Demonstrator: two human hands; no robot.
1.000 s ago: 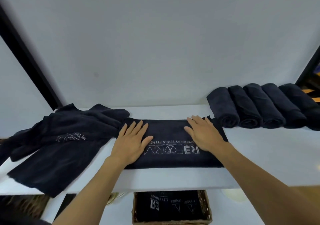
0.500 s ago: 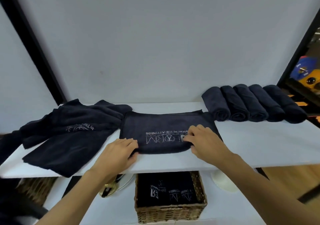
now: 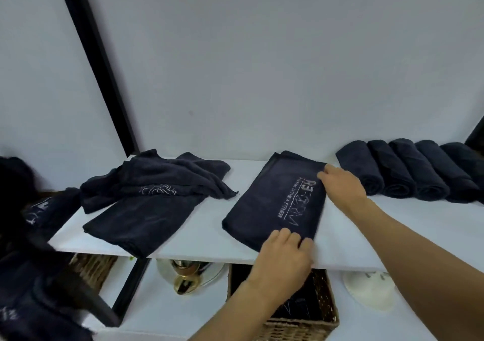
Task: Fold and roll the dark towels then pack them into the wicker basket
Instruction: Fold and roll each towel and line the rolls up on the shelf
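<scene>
White shelf point(image 3: 204, 225) against a pale wall: at the left, loose dark towels point(image 3: 146, 196) lie heaped. At centre a folded towel point(image 3: 275, 204) lies slantwise. The left hand point(image 3: 285, 254) curls its fingers over the towel's near corner, and the right hand point(image 3: 343, 186) pinches its far right edge. Below sits the wicker basket point(image 3: 326, 301), with dark towels inside. Five rolled towels point(image 3: 400, 173) line the far right.

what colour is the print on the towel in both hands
Whitish grey print on the dark navy towel; head view.
</scene>
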